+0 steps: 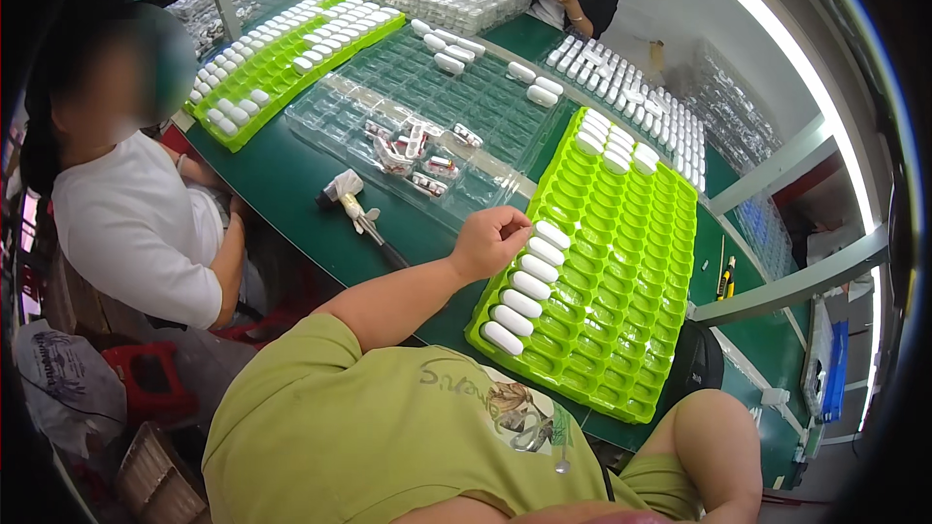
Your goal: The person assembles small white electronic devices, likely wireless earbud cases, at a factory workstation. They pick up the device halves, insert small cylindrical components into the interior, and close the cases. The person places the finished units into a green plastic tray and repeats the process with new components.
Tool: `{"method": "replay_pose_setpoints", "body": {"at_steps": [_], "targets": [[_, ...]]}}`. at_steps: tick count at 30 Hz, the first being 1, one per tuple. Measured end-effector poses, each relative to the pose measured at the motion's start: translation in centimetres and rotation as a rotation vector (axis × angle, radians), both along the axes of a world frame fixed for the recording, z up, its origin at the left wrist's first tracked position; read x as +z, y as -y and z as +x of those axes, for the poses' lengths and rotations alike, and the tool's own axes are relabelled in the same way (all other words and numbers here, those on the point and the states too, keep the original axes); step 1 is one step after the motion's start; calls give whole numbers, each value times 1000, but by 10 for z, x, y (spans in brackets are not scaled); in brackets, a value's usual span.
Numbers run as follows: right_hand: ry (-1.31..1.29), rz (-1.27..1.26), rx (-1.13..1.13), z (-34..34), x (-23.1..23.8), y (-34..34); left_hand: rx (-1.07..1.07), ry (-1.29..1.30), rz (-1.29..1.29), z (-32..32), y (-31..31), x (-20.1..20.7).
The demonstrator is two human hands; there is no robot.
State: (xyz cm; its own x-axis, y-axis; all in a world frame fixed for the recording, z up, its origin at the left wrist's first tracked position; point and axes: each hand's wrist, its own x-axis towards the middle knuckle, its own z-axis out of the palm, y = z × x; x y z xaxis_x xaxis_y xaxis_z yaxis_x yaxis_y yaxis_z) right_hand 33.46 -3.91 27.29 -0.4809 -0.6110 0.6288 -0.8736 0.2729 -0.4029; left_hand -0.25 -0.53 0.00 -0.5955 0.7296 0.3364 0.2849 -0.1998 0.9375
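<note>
White oval pieces [530,285] lined the left edge of our bright green tray [616,281] on the green desk [262,180], with a smaller cluster in the cups at its far end. Our left hand [488,245] was curled beside the farthest piece of that line, though we could not tell whether its grip was pinching the piece or only resting near it; to its left lay a hammer-like tool [342,189].
</note>
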Motion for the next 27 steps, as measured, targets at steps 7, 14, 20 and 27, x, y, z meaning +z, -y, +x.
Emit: {"method": "replay_pose_setpoints", "body": {"at_steps": [7,14,20,27], "targets": [[299,81,124,-6,21,-21,-15,12,6,2,-3,-3],[349,89,233,-22,11,-23,-39,27,-15,3,-3,1],[-78,-87,37,-31,5,-17,-4,-6,-39,1,-1,-1],[255,243,207,-13,26,-34,-24,-19,-31,5,-4,2]]}}
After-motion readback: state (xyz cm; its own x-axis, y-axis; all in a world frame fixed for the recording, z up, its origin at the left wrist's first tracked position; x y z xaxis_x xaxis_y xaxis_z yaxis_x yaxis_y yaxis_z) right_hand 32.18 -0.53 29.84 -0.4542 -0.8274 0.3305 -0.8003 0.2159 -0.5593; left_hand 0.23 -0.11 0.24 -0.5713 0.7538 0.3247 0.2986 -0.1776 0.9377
